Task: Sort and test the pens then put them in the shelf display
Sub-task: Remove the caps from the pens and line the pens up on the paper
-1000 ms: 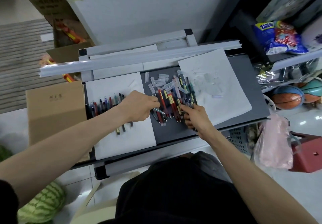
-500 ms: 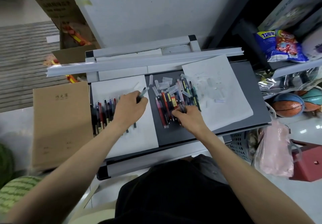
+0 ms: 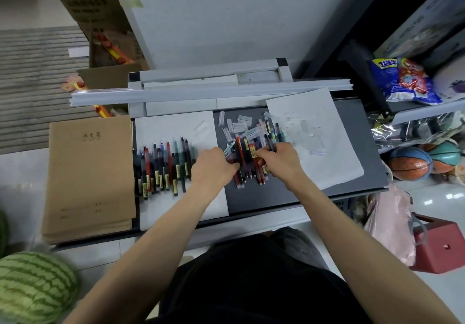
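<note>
A row of sorted pens [image 3: 163,166] lies on the left white paper [image 3: 176,127]. A mixed pile of pens [image 3: 247,157] lies on the dark grey tray [image 3: 264,195], with several clear caps [image 3: 239,124] behind it. My left hand [image 3: 214,168] is at the pile's left edge and grips a pen whose teal tip [image 3: 227,149] sticks out past the fingers. My right hand [image 3: 283,160] sits on the pile's right side, fingers curled round a dark pen [image 3: 270,145]. More caps lie on the right white paper [image 3: 319,147].
A stack of brown notebooks [image 3: 90,172] lies left of the tray. White plastic rails [image 3: 201,93] cross the tray's back. A watermelon [image 3: 32,286] is at bottom left. Basketballs [image 3: 410,163], a red stool [image 3: 440,245] and a snack bag [image 3: 402,79] crowd the right.
My left hand has moved right from the left paper to the pile, still gripping a pen. My right hand has stayed in the pile, shifting slightly.
</note>
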`<state>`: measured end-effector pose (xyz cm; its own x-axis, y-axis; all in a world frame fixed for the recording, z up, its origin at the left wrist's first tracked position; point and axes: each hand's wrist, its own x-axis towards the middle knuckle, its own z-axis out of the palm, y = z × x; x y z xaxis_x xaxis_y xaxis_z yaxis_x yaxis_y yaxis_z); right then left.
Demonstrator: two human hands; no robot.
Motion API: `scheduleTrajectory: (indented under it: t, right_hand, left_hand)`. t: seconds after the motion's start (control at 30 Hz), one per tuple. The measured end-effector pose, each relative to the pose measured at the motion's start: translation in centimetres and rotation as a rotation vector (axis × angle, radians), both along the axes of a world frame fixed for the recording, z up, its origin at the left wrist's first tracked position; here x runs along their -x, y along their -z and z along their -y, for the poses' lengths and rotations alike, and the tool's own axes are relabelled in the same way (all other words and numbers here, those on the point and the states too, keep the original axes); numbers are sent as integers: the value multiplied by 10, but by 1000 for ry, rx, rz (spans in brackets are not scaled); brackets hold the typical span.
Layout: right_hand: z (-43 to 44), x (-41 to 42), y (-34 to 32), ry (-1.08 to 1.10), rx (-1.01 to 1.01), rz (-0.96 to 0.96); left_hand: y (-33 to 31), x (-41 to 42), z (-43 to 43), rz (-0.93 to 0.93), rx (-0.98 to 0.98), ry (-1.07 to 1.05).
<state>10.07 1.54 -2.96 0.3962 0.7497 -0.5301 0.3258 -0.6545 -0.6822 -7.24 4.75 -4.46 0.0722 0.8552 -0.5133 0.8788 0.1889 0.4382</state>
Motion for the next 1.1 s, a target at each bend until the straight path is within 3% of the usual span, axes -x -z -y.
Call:
scheduleTrajectory:
  t: [0.2,0.4,0.77,0.9,1.1]
  right_hand:
    - [8,-8,4,-195,-54,217]
    - [9,-15,6,-582,-188,497]
    - [-51,-28,-13,-1415,-326,802]
    - [-75,-12,-21,-1631,-332,869]
    - [-87,3,-9,-1861,-376,925]
  left_hand:
    - [-5,-7,-1,-70,-29,70]
    - [1,-1,4,48,-5,43]
    - [-1,19,5,556,144,-356]
    - [-3,30,13,819,187,-476]
    - [1,44,22,1066,259,-660]
